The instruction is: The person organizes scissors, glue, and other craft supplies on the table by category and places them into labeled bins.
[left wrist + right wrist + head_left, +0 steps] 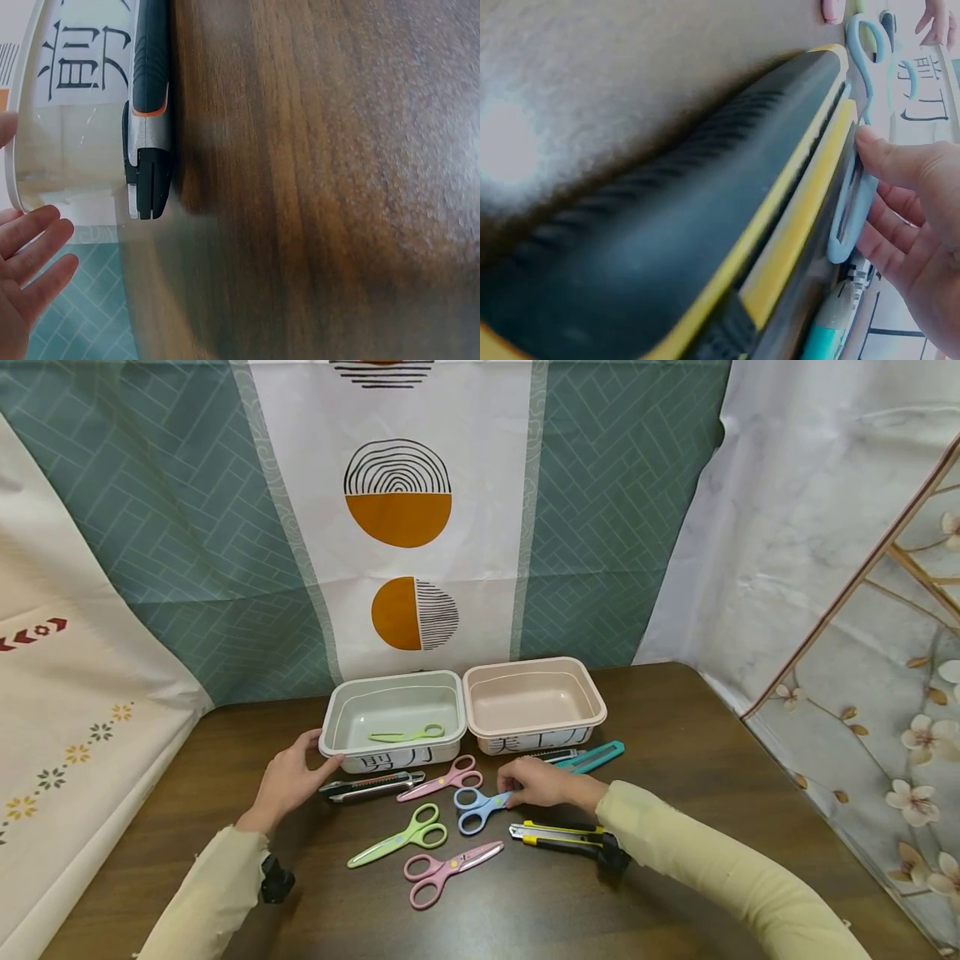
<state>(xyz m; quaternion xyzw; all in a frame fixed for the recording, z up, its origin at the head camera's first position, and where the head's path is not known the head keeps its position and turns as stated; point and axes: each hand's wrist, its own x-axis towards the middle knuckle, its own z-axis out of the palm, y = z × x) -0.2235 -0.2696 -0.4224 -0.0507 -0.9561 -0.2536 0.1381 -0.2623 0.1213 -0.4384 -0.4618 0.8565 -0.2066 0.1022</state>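
Observation:
My right hand pinches blue scissors at the blade end between thumb and fingers, their handle loops pointing left. The right wrist view shows the thumb lying along the blue sheath. My left hand is at the front left corner of the grey-green box, its fairly straight fingers and thumb right at the rim. Green scissors lie inside that box. Just in front of it is a black and silver utility knife. A yellow and black utility knife lies beneath my right wrist.
A beige-pink box stands beside the grey-green one; both bear written labels. Pink scissors, green scissors and a second pink pair lie on the table. A teal utility knife and another cutter lie behind my right hand.

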